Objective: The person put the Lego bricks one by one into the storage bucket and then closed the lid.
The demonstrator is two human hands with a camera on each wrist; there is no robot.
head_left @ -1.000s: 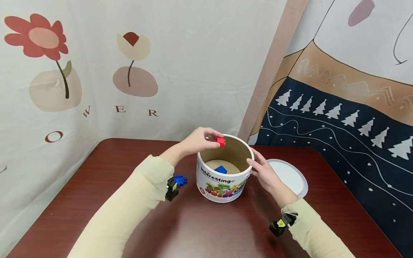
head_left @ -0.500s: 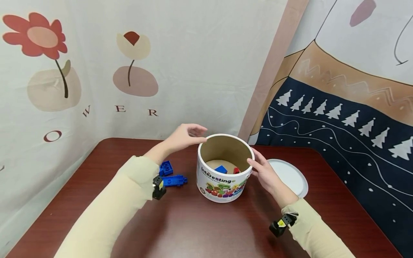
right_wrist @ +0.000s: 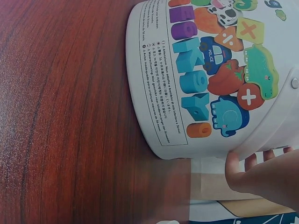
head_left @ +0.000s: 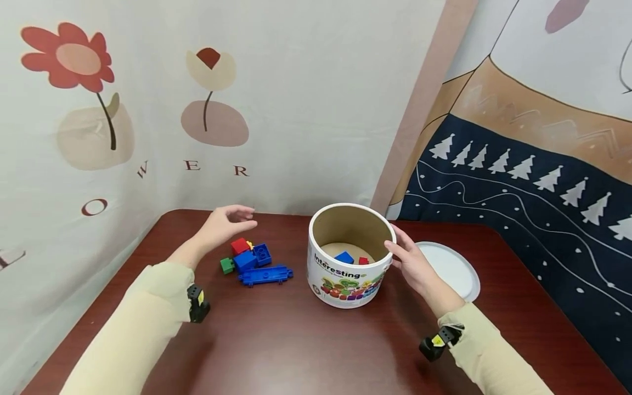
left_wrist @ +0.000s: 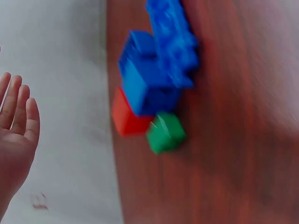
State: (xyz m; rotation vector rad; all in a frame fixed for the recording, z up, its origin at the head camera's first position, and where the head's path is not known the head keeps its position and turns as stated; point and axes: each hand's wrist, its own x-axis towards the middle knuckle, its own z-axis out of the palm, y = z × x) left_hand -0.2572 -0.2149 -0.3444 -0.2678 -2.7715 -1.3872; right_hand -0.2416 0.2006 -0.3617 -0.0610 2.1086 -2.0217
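Observation:
My left hand (head_left: 220, 227) hangs over the left of the table, holding nothing, fingers extended. Below it lies a small pile: a red block (head_left: 240, 246), a green block (head_left: 227, 265), a blue block (head_left: 244, 261), another blue block (head_left: 262, 254), a bit of yellow and a long blue toy base (head_left: 265, 275). The left wrist view shows the green block (left_wrist: 166, 132) blurred. To the right, a white printed bucket (head_left: 340, 288) stands upright. My right hand (head_left: 419, 269) grips its right side near the rim. Inside are a blue block (head_left: 344, 257) and a red block (head_left: 363, 261).
A white round lid (head_left: 451, 269) lies on the brown table (head_left: 296, 351) behind the right hand. A pale cloth with printed flowers (head_left: 296, 109) hangs behind the table. A dark blue patterned cloth (head_left: 494, 208) hangs at the right.
The left hand let a red block go into the bucket, then moved left, away from the rim to above the pile. The right hand stays on the bucket.

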